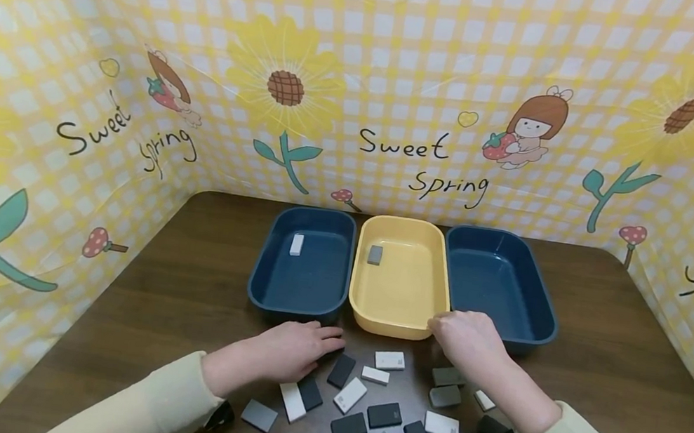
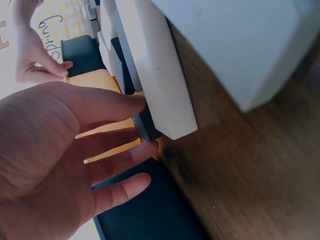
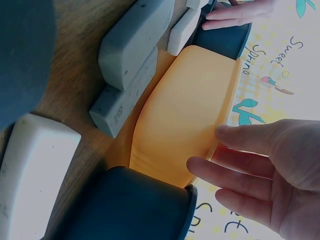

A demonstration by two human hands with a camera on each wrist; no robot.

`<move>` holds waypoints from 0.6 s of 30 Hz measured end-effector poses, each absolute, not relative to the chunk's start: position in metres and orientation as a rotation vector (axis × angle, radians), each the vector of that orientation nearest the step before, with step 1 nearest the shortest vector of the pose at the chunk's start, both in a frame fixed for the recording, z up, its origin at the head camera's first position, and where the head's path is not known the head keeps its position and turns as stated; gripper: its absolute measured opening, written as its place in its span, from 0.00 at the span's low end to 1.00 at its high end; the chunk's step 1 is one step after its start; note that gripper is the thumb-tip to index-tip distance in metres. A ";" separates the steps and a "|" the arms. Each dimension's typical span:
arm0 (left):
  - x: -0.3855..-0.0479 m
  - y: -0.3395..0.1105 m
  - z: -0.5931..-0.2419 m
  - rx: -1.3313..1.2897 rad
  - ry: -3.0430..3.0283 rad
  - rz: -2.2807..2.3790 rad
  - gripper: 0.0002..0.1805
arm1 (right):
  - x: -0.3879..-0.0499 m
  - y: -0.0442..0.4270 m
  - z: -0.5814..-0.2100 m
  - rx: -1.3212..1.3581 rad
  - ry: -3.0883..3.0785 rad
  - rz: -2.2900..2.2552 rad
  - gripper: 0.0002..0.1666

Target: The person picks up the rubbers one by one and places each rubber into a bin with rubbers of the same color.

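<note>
Left hand (image 1: 288, 350): empty, fingers loose near black rectangular block (image 1: 310, 393) on brown worktop (image 1: 188, 277) | Right hand (image 1: 468, 335): at rim of yellow rectangular tray (image 1: 395, 328), cannot tell if pinching | Grey rectangular block (image 1: 374, 255): inside tray

Soft, even light fills the head view, leaving the gingham backdrop (image 1: 364, 56) bright and laying a pale sheen over the near part of the dark wooden table (image 1: 216, 252). The left wrist view is dimmer, its backdrop bleached toward white and the closest pale block (image 2: 245, 40) blurred. In the right wrist view the backdrop is also overexposed, while deep shadow lies between the white block (image 3: 37, 175) and blue tray (image 3: 130, 210).
</note>
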State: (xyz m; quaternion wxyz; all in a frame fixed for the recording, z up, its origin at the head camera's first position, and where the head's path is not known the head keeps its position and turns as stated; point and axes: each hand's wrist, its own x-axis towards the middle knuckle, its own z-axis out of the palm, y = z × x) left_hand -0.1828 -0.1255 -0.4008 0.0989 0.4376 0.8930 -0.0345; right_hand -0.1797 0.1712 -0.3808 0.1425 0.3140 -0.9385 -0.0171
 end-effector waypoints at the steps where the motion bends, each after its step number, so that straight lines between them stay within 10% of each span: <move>1: -0.182 -0.125 -0.400 1.286 2.637 -0.097 0.25 | -0.179 0.171 -0.381 0.905 -2.709 -0.049 0.16; 18: -0.185 -0.124 -0.405 1.293 2.665 -0.023 0.24 | -0.180 0.171 -0.382 0.887 -2.728 -0.037 0.16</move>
